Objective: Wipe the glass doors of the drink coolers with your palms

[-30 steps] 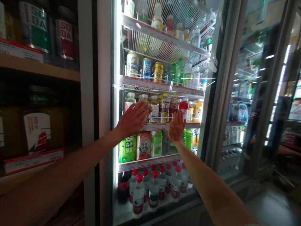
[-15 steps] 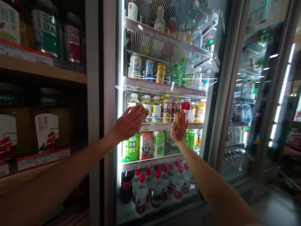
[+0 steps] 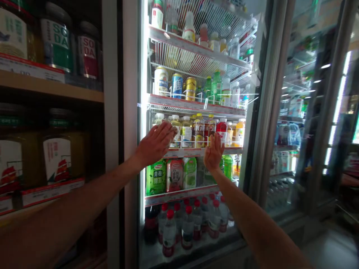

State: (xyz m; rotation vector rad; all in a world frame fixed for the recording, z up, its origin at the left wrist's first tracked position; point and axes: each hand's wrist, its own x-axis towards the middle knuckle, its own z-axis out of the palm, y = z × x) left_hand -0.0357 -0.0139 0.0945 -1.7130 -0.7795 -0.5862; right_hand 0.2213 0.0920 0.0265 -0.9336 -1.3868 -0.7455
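My left hand (image 3: 156,145) is raised before a lit drinks fridge, its fingers stretched out and holding nothing. To its right my right hand (image 3: 214,153) is also up and empty, with the fingers extended. Both seem to be at the glass door (image 3: 193,231), though contact is not clear. Behind the hands, a shelf holds tea bottles (image 3: 186,131) and a red-capped bottle (image 3: 221,130). One shelf lower are a green drink bottle (image 3: 156,178) and a reddish one (image 3: 174,175); other bottles are partly hidden by my right hand.
Soda bottles (image 3: 57,39) and large amber bottles (image 3: 57,149) line a dark shelf on the left. Cans (image 3: 177,86) stand on a higher fridge rack, while clear red-capped bottles (image 3: 187,228) fill the bottom. More glass-doored fridges (image 3: 291,123) continue to the right.
My view has tilted slightly, so the shelves sit a little lower in it. Both hands keep nearly the same place and pose.
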